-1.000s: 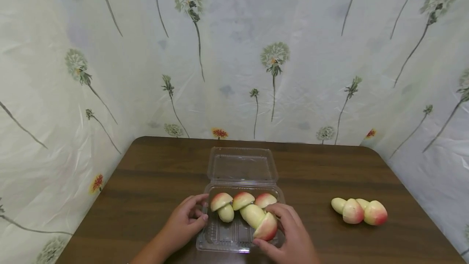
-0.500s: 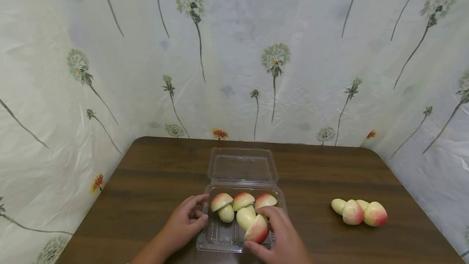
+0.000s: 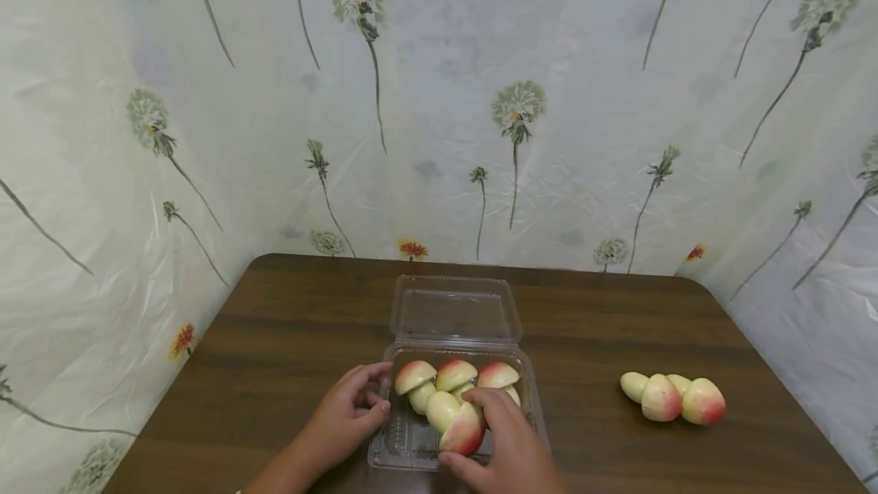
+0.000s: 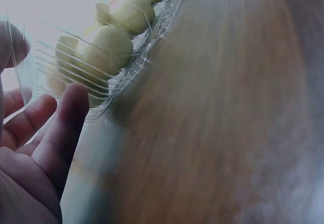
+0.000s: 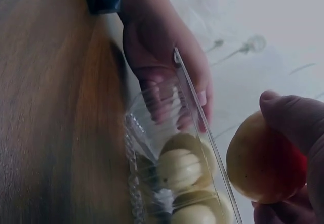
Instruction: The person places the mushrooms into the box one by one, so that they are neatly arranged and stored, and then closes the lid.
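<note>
My right hand (image 3: 507, 441) grips a mushroom (image 3: 463, 433) by its red-and-cream cap, with the pale stem pointing up and left. It is held over the front half of a clear plastic clamshell box (image 3: 384, 454); the right wrist view shows this mushroom (image 5: 266, 158) beyond the box rim. Inside, along the back, three more mushrooms lie in a row: left (image 3: 414, 378), middle (image 3: 456, 376) and right (image 3: 498, 375). My left hand (image 3: 350, 406) rests at the box's left side, fingers loosely bent. In the left wrist view its thumb (image 4: 66, 118) is beside the ribbed wall.
The open lid (image 3: 456, 311) lies back on the dark wooden table (image 3: 309, 311). Two more mushrooms (image 3: 672, 396) lie together on the right. A dandelion-patterned curtain (image 3: 439, 97) surrounds the table's back and sides.
My right hand has moved left with the mushroom, from the box's right side toward its middle. The right-hand mushroom in the row shows more now. My left hand has stayed put.
</note>
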Motion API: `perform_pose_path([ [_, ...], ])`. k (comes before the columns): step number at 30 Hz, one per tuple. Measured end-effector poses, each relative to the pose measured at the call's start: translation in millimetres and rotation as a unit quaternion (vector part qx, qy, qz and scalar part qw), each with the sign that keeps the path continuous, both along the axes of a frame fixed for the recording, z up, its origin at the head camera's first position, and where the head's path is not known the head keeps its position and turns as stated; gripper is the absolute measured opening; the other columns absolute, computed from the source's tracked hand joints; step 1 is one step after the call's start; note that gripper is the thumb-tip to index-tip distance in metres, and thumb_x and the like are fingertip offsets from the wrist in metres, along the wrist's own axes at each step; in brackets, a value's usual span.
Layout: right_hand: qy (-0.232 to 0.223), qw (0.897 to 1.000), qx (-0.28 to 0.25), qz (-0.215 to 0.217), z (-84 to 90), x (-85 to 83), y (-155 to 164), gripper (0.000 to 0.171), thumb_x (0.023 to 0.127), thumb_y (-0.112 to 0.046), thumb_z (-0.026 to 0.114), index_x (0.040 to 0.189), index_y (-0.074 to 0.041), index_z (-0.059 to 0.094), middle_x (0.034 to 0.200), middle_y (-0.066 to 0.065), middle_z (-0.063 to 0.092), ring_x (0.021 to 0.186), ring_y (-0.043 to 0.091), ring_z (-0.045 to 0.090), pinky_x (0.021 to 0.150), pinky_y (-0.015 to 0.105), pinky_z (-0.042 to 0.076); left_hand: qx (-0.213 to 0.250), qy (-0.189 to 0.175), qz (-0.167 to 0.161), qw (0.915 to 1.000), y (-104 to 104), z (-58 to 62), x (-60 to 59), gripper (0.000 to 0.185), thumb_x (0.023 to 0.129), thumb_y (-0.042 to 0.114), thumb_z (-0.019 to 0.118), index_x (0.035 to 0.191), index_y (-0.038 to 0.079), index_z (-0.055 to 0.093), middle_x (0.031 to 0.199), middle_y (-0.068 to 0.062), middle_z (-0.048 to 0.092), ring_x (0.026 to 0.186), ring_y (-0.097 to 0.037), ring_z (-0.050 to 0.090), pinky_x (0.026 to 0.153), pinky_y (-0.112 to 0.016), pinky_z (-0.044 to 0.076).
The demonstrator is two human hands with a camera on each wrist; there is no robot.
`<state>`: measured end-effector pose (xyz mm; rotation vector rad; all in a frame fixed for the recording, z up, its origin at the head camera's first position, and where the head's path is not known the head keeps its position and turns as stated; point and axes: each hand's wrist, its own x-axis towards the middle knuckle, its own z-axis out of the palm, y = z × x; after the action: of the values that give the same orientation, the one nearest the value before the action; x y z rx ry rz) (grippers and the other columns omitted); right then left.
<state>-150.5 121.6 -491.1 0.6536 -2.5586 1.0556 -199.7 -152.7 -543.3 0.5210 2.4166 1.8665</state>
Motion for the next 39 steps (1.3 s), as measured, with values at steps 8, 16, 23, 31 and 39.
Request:
perform_pose_path([
  [8, -0.013, 1.000, 0.016, -0.020, 1.9, 1.8, -9, 0.071, 0.067, -0.031, 0.100, 0.124, -0.009, 0.064, 0.117, -0.009, 0.060, 0.101, 0.002, 0.055, 0.086, 0.032, 0.057, -0.003, 0.006, 0.001, 1.0000, 0, 0.8, 0.2, 0.052, 0.096, 0.006, 0.072, 0.145, 0.002, 0.055, 0.124, -0.019, 0.056, 0.090, -0.010, 0.066, 0.074, -0.021, 0.060],
  [16, -0.061, 0.997, 0.021, -0.036, 3.4, 1.4, -17, 0.069, 0.072, -0.038, 0.097, 0.127, -0.014, 0.063, 0.119, -0.006, 0.060, 0.101, 0.005, 0.057, 0.085, 0.034, 0.057, -0.001, 0.006, 0.003, 1.0000, -1, 0.4, 0.3, 0.052, 0.096, 0.006, 0.072, 0.145, 0.003, 0.056, 0.124, -0.018, 0.055, 0.091, -0.010, 0.066, 0.075, -0.022, 0.060],
  [23, -0.094, 0.995, 0.027, -0.022, 5.7, 0.9, -20, 0.069, 0.077, -0.040, 0.094, 0.129, -0.011, 0.061, 0.121, -0.002, 0.059, 0.101, 0.008, 0.058, 0.083, 0.034, 0.057, -0.001, 0.013, 0.003, 0.9999, -1, -1.2, -0.2, 0.051, 0.096, 0.006, 0.073, 0.144, 0.003, 0.056, 0.123, -0.018, 0.056, 0.091, -0.009, 0.067, 0.074, -0.022, 0.060],
  [31, -0.110, 0.993, 0.031, -0.007, 6.5, 1.6, -25, 0.070, 0.080, -0.046, 0.091, 0.130, -0.010, 0.059, 0.126, 0.002, 0.059, 0.106, 0.014, 0.062, 0.086, 0.038, 0.059, -0.002, 0.010, 0.004, 0.9999, -1, -0.6, 0.1, 0.052, 0.095, 0.005, 0.072, 0.144, 0.002, 0.056, 0.123, -0.018, 0.056, 0.090, -0.009, 0.066, 0.074, -0.022, 0.060],
  [39, -0.083, 0.995, 0.042, -0.030, -0.1, 1.4, -34, 0.069, 0.076, -0.042, 0.094, 0.128, -0.011, 0.061, 0.123, 0.001, 0.061, 0.106, 0.014, 0.061, 0.087, 0.038, 0.058, -0.002, 0.006, 0.003, 1.0000, 0, 1.8, 1.1, 0.051, 0.096, 0.006, 0.072, 0.144, 0.003, 0.056, 0.124, -0.018, 0.056, 0.090, -0.010, 0.066, 0.074, -0.021, 0.059],
])
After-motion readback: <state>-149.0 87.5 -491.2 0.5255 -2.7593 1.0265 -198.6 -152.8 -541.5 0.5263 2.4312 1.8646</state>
